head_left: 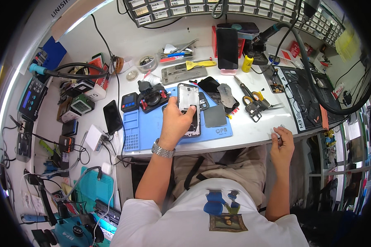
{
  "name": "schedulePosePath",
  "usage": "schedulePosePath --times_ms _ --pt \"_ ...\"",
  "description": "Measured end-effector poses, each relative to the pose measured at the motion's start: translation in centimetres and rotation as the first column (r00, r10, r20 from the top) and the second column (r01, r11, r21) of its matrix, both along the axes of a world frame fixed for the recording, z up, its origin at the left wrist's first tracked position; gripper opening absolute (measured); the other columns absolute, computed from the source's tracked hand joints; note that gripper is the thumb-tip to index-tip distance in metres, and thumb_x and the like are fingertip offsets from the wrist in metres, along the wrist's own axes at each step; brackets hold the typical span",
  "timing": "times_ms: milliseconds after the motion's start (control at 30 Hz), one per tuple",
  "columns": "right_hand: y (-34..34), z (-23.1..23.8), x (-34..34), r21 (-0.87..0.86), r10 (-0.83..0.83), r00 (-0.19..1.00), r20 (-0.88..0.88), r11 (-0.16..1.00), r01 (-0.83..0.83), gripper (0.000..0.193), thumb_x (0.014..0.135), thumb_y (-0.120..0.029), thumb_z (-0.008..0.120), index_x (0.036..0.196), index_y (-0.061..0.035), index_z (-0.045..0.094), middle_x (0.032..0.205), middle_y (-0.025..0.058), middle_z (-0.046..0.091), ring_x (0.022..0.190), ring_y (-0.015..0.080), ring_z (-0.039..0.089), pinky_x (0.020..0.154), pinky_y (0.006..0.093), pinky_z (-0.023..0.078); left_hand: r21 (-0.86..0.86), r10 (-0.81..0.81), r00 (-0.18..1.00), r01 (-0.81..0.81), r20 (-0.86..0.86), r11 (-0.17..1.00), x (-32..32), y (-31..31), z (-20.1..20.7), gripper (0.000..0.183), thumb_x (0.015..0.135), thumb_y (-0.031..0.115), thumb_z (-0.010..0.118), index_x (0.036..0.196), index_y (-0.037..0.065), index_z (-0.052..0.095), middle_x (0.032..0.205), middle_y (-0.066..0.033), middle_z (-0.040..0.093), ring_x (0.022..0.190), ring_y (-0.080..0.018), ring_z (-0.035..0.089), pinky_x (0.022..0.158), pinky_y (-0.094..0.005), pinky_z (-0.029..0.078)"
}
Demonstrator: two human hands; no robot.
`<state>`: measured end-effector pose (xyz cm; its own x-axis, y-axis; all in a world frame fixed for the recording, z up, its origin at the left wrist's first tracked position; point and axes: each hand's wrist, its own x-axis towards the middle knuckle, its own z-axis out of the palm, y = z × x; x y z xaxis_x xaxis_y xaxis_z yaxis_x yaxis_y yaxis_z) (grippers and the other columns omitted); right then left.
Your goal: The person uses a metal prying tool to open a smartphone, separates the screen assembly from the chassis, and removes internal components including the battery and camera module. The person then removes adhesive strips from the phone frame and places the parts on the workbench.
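My left hand (pixel 177 121) is closed round a phone housing (pixel 189 95), an open silver-and-black frame held upright above the blue repair mat (pixel 216 131). The thumb lies across its inner face. At the table's front edge, my right hand (pixel 282 146) has its fingers curled toward the thumb; a small dark thing seems to show between them, too small to name. Behind the housing, a part with camera rings (pixel 203 102) is partly covered. A dark grey flat plate (pixel 215 116) lies on the mat beside it.
Scissors (pixel 248 101) and small parts lie right of the mat. A phone (pixel 227 48) stands upright at the back. A black mat (pixel 307 99) lies at right, with a thick hose (pixel 317 92) arching over it. Another phone (pixel 112 117) and a white box (pixel 95 137) sit left.
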<state>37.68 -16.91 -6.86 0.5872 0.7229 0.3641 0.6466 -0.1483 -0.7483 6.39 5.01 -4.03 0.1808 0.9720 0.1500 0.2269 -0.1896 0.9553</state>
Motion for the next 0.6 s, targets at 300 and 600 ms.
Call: schedulePosePath --times_ms 300,600 --pt "0.1 0.8 -2.0 0.040 0.077 0.997 -0.008 0.996 -0.077 0.019 0.103 -0.006 0.074 0.121 -0.0047 0.080 0.127 0.0105 0.071 0.103 0.0183 0.069 0.078 0.0284 0.052 0.191 0.189 0.815 -0.098 -0.547 0.977 -0.6 -1.3 1.6 0.054 0.091 0.032 0.087 0.114 -0.013 0.068 0.114 -0.0333 0.067 0.113 -0.0482 0.068 0.100 -0.0545 0.055" --pt "-3.6 4.9 -6.2 -0.008 0.688 0.654 -0.314 0.687 -0.727 0.028 0.112 -0.023 0.068 0.124 0.0008 0.078 0.130 0.0199 0.072 0.111 0.0256 0.073 0.092 0.0325 0.058 0.273 0.273 0.793 -0.140 -0.544 0.952 -1.5 -2.4 1.4 0.068 0.089 0.042 0.090 0.125 -0.012 0.071 0.120 -0.0318 0.065 0.112 -0.0466 0.066 0.100 -0.0529 0.055"
